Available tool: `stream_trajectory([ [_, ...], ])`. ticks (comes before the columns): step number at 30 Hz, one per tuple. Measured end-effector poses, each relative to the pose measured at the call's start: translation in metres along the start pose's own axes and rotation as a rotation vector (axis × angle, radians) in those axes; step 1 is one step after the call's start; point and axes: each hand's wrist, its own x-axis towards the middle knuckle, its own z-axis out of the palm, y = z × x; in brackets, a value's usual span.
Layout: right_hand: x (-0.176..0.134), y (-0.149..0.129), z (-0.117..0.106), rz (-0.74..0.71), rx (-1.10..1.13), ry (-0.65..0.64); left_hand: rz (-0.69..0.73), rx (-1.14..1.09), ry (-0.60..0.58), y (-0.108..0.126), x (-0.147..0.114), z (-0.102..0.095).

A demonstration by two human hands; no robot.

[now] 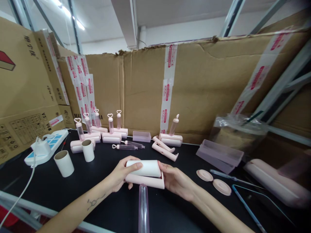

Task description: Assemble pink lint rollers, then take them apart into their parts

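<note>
Workshop, prob.: blk table [170, 207] w/ rows of same pink rollers [111, 136], big cardbd walls [206, 81], metal posts [282, 87].

passable: black table [97, 181] between tubes [65, 165] and left hand [119, 176]. blocked: rollers [111, 138] along back, bins [206, 155] and discs [222, 187] right of right hand [179, 183].

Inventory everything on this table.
Held roll: one, white, centre
Holder: one, pink, centre
Tube: one, clear, front
Handled rollers: six, pink, back
Loose handles: two, pink, back
Frames: two, pink, back
Standing rolls: two, white, left
Trays: at least two, lilac, back and right
Discs: at least two, pink, right
Slim tools: two, bluish, right
Blurred object: one, pink, right
Bag: one, clear, right
Power strip: one, white, left
Cable: one, white, left
Left hand, right hand: two, bare, centre
</note>
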Motion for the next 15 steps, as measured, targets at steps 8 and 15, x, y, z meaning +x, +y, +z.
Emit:
stream_trajectory([
  [8, 0.0000, 0.0007, -0.0002, 0.014, 0.061, -0.012, -0.019, -0.011, -0.005, 0.0019, -0.0015, 0.0000],
  [15, -0.0015, -0.0011, -0.0005, -0.038, -0.018, -0.004, -0.065, -0.030, -0.006, 0.0020, -0.0018, 0.0013],
])
